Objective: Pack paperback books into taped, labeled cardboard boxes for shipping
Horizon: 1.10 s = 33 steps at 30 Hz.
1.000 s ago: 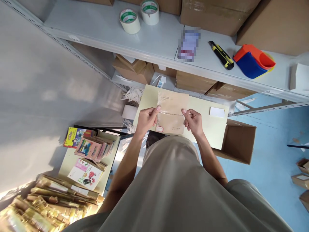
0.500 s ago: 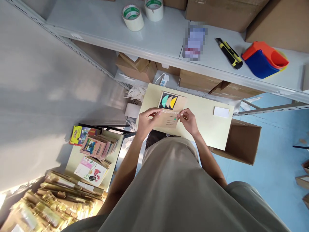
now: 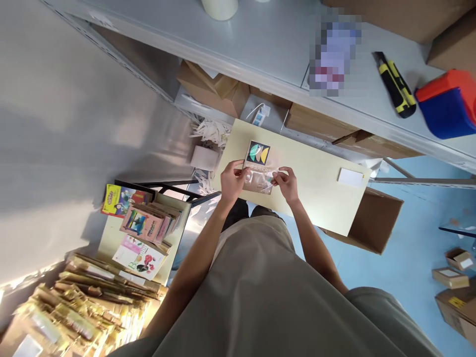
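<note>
A tan book (image 3: 258,154) with a dark panel of green, tan and yellow shapes lies on the cream tabletop (image 3: 312,198) in front of me. Shiny clear plastic film (image 3: 258,181) covers its lower half and catches the light. At the book's left edge, my left hand (image 3: 232,182) is closed, with thumb and fingers pinching the film. My right hand (image 3: 286,183) pinches the film at the right edge, its fingers curled. The exact grip points are small and partly hidden by the fingers.
Above stands a grey shelf with a box cutter (image 3: 396,87), an orange and blue tape dispenser (image 3: 448,106) and a tape roll (image 3: 221,7). A white card (image 3: 350,177) lies on the tabletop's right. Below it is an open carton (image 3: 381,220). Stacked books (image 3: 143,223) stand left.
Glare from the film now shows over the book's lower half, where the cover print was plain before. Both hands stay at the book's edges. The view has shifted, moving the shelf items up and right.
</note>
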Available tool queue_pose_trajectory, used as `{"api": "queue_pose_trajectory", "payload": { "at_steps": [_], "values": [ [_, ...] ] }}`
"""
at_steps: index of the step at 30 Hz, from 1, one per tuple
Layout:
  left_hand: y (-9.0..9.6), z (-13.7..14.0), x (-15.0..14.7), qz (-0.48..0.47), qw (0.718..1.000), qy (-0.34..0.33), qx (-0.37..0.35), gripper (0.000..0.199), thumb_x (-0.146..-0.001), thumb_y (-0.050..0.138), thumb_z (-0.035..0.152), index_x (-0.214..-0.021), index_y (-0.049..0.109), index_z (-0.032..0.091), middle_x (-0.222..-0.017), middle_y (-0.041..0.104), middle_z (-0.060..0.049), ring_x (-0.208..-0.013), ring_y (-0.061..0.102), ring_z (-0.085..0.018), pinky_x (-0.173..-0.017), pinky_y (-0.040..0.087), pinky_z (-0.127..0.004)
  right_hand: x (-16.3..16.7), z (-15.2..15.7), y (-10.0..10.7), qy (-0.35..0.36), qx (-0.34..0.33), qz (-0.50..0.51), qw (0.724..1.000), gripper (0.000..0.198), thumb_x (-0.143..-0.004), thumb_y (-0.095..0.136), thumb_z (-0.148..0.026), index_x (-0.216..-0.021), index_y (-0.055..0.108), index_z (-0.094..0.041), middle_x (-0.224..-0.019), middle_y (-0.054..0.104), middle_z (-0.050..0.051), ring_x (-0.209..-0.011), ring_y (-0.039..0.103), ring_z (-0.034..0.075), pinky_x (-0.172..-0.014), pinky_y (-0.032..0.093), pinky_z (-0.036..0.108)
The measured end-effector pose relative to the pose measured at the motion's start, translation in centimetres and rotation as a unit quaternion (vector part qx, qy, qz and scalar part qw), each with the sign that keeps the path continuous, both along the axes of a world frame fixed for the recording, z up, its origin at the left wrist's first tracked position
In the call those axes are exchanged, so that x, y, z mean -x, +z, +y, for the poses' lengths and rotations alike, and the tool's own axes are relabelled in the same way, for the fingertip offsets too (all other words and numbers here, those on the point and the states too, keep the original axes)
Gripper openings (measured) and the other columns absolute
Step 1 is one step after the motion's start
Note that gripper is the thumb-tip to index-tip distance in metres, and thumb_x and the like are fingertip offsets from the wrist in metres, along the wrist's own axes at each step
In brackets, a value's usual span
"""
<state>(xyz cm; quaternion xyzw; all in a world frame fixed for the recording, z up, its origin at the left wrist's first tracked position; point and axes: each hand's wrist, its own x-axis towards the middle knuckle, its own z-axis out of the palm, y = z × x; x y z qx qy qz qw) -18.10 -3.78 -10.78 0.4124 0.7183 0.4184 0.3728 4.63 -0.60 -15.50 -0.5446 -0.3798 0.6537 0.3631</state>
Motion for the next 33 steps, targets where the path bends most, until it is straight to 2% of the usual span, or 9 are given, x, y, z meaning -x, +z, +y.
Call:
{"api": "queue_pose_trajectory", "payload": {
  "at_steps": [4, 8, 14, 16, 19, 22, 24, 28, 33],
  "values": [
    [-5.5, 2.6, 3.2, 0.031, 0.996, -0.028, 0.072, 0.039, -0.097, 0.074, 0.027, -0.135, 0.079, 0.018, -0.142, 0.078, -0.018, -0.107, 0.082, -0.026, -0.1, 0.067, -0.037, 3.7, 1.6, -3.9, -0.037, 0.02, -0.06, 0.997, 0.066, -0.076, 0.091, -0.079, -0.097, 0.054, -0.029, -0.072, 0.076, -0.004, -0.062, 0.068, 0.015, -0.065, 0.058, 0.031],
    [-9.9, 6.1, 6.6, 0.049, 0.989, -0.07, 0.12, 0.048, -0.095, 0.071, 0.02, -0.143, 0.077, 0.016, -0.147, 0.077, -0.018, -0.126, 0.079, -0.031, -0.117, 0.062, -0.041, 8.0, 4.7, -7.2, -0.052, 0.055, -0.153, 0.985, 0.043, -0.087, 0.087, -0.058, -0.094, 0.058, -0.027, -0.079, 0.08, 0.0, -0.064, 0.071, 0.015, -0.068, 0.061, 0.03],
    [-14.6, 10.4, 9.1, 0.004, 0.983, -0.128, 0.134, 0.06, -0.097, 0.068, 0.016, -0.157, 0.071, 0.013, -0.159, 0.075, -0.02, -0.148, 0.071, -0.036, -0.131, 0.052, -0.047, 12.1, 9.4, -8.5, -0.038, 0.115, -0.332, 0.935, 0.012, -0.097, 0.072, -0.033, -0.1, 0.066, -0.022, -0.104, 0.086, 0.009, -0.085, 0.084, 0.019, -0.084, 0.067, 0.03],
    [-15.7, 10.3, 9.9, -0.022, 0.984, -0.125, 0.128, 0.06, -0.098, 0.067, 0.016, -0.158, 0.07, 0.014, -0.162, 0.073, -0.019, -0.152, 0.069, -0.036, -0.134, 0.051, -0.048, 12.8, 9.7, -7.7, -0.029, 0.108, -0.392, 0.913, 0.012, -0.098, 0.067, -0.029, -0.106, 0.07, -0.019, -0.117, 0.087, 0.014, -0.089, 0.086, 0.021, -0.087, 0.067, 0.031],
    [-17.2, 8.3, 12.4, -0.051, 0.988, -0.068, 0.132, 0.055, -0.104, 0.063, 0.02, -0.157, 0.07, 0.014, -0.163, 0.072, -0.018, -0.154, 0.068, -0.034, -0.133, 0.052, -0.046, 14.7, 9.2, -5.9, 0.007, 0.034, -0.469, 0.883, 0.023, -0.106, 0.059, -0.031, -0.119, 0.073, -0.018, -0.127, 0.085, 0.017, -0.091, 0.086, 0.022, -0.092, 0.067, 0.034],
    [-19.0, 5.0, 16.4, -0.07, 0.974, 0.002, 0.214, 0.05, -0.108, 0.058, 0.022, -0.155, 0.072, 0.013, -0.16, 0.074, -0.021, -0.149, 0.072, -0.034, -0.128, 0.055, -0.046, 18.8, 8.9, -5.0, 0.105, -0.034, -0.501, 0.859, 0.034, -0.114, 0.05, -0.038, -0.13, 0.073, -0.019, -0.127, 0.084, 0.017, -0.099, 0.085, 0.025, -0.093, 0.067, 0.035],
    [-20.4, 2.9, 18.9, -0.073, 0.95, 0.035, 0.303, 0.046, -0.107, 0.057, 0.02, -0.149, 0.075, 0.014, -0.156, 0.076, -0.021, -0.145, 0.074, -0.035, -0.125, 0.056, -0.046, 22.7, 9.4, -5.7, 0.184, -0.064, -0.51, 0.838, 0.039, -0.118, 0.044, -0.038, -0.136, 0.073, -0.019, -0.129, 0.084, 0.017, -0.106, 0.084, 0.025, -0.094, 0.067, 0.035],
    [-23.6, 0.3, 22.4, -0.079, 0.907, 0.081, 0.405, 0.035, -0.104, 0.061, 0.015, -0.132, 0.081, 0.019, -0.146, 0.081, -0.019, -0.142, 0.074, -0.037, -0.119, 0.057, -0.046, 31.4, 11.9, -10.9, 0.393, -0.098, -0.516, 0.755, 0.04, -0.119, 0.043, -0.024, -0.142, 0.075, -0.017, -0.14, 0.082, 0.019, -0.124, 0.081, 0.028, -0.113, 0.062, 0.038],
    [-29.1, 0.3, 23.6, -0.123, 0.88, 0.124, 0.442, 0.027, -0.104, 0.065, 0.013, -0.123, 0.082, 0.02, -0.135, 0.084, -0.018, -0.138, 0.077, -0.035, -0.118, 0.056, -0.044, 38.1, 14.1, -23.0, 0.616, -0.027, -0.53, 0.582, 0.041, -0.111, 0.053, -0.013, -0.143, 0.078, -0.006, -0.15, 0.076, 0.028, -0.145, 0.072, 0.04, -0.127, 0.055, 0.049]
  ]
}}
